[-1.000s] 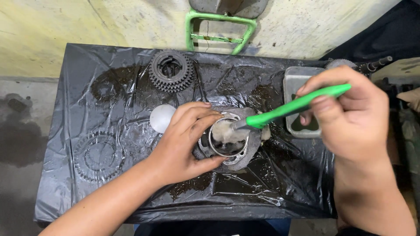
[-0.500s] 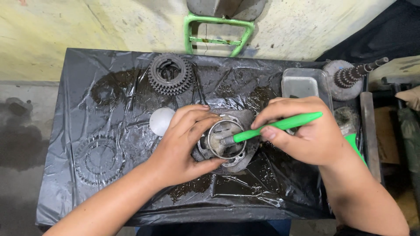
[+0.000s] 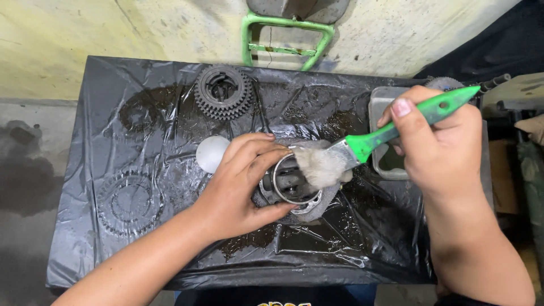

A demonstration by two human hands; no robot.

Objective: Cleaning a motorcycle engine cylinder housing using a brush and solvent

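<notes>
Green-handled paintbrush point(image 3: 391, 131) in the right hand point(image 3: 439, 141) lays its wet bristles on the rim of a round metal housing point(image 3: 290, 184), which the left hand point(image 3: 238, 190) clasps at the middle of the black plastic sheet point(image 3: 102, 238). Oily wet patches suggest the washing is midway, I judge. I count one brush, one housing, one stacked gear point(image 3: 222, 92), one white ball point(image 3: 211, 153), one metal tray point(image 3: 385, 136).

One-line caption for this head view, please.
Left hand steadies a round metal part on black plastic sheeting while right hand brushes it with a green-handled brush.
</notes>
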